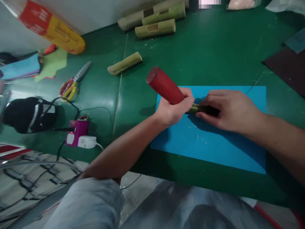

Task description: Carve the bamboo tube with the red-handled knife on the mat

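Observation:
My left hand (175,108) is closed around a thick red cylindrical handle (165,84), whose blunt end sticks up toward the far left. The lower end of the handle is hidden by my fingers. My right hand (232,108) grips a narrow greenish bamboo piece (196,108) with a dark hollow showing near the fingertips. That bamboo runs between the two hands, and its left end is out of sight behind my left hand. Both hands are over a blue sheet (228,156), which has small pale shavings (197,136) on it.
Cut bamboo tubes (156,29) with notches lie at the back, and a shorter bamboo piece (125,63) lies nearer. Scissors (75,82), a purple power adapter (77,132), a black cap (30,114), cables and an oil bottle (54,28) occupy the left of the green table (214,51).

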Available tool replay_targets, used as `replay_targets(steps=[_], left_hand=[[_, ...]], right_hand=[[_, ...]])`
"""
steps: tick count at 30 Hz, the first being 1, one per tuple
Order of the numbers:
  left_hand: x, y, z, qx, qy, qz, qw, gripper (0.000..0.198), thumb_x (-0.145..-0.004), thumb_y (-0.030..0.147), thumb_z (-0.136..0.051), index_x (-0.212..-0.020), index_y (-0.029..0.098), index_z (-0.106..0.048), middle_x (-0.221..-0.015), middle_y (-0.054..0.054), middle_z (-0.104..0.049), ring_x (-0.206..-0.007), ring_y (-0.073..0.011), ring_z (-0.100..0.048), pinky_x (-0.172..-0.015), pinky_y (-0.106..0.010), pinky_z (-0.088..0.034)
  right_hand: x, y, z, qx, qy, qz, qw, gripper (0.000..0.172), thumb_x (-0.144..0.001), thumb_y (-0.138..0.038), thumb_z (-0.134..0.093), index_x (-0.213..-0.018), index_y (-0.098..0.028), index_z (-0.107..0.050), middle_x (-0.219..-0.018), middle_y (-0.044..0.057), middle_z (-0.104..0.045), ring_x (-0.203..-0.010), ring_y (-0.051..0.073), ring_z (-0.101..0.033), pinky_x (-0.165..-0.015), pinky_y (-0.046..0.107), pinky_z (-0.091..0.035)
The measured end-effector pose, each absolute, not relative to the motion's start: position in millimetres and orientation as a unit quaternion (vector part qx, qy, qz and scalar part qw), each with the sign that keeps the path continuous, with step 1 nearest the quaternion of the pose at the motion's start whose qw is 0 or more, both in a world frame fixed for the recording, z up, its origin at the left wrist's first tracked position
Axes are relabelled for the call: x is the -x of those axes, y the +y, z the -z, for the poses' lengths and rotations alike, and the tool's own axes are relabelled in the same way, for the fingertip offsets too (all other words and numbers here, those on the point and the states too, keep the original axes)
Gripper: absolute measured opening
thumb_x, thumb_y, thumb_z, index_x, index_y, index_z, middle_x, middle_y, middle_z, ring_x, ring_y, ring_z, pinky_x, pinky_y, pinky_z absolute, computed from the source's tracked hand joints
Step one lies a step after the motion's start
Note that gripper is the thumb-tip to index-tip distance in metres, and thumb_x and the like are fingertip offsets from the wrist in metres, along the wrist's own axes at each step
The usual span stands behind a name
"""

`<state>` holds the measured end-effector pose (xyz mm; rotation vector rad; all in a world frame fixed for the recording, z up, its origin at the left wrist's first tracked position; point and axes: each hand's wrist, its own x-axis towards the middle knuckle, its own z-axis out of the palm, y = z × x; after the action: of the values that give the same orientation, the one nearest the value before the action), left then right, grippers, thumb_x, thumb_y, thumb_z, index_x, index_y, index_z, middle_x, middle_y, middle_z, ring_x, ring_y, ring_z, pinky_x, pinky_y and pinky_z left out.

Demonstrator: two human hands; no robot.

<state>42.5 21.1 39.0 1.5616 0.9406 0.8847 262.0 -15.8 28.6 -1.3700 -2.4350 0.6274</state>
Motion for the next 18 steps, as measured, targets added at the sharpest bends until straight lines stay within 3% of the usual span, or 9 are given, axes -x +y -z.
replay_targets(steps=[5, 18], left_hand=[[-49.1, 18.5, -35.4, -0.614, 0.427, -0.432, 0.504, 0.035, -0.088, 0.031, -0.069, -0.058, 0.026, -0.053, -0.063, -0.001, -0.051, -0.065, -0.0156, -0.052, -0.066, -0.035, -0.047], [-48.5, 20.7, -34.9, -0.668, 0.417, -0.4, 0.47, 0.033, -0.09, 0.034, -0.068, -0.062, 0.025, -0.054, -0.064, 0.0, -0.053, -0.064, -0.0147, -0.047, -0.066, -0.034, -0.042]], right_hand=[[-263.4, -14.2, -27.5, 0.475, -0.845, -0.204, 0.136, 0.031, -0.107, -0.048, -0.064, -0.097, -0.024, -0.082, -0.09, 0.01, -0.074, -0.086, 0.029, -0.068, -0.069, 0.04, -0.038], [-265.0, -14.3, -29.5, 0.466, -0.85, -0.204, 0.139, 0.028, -0.108, -0.045, -0.064, -0.096, -0.025, -0.079, -0.094, 0.011, -0.076, -0.091, 0.032, -0.073, -0.07, 0.041, -0.041]])
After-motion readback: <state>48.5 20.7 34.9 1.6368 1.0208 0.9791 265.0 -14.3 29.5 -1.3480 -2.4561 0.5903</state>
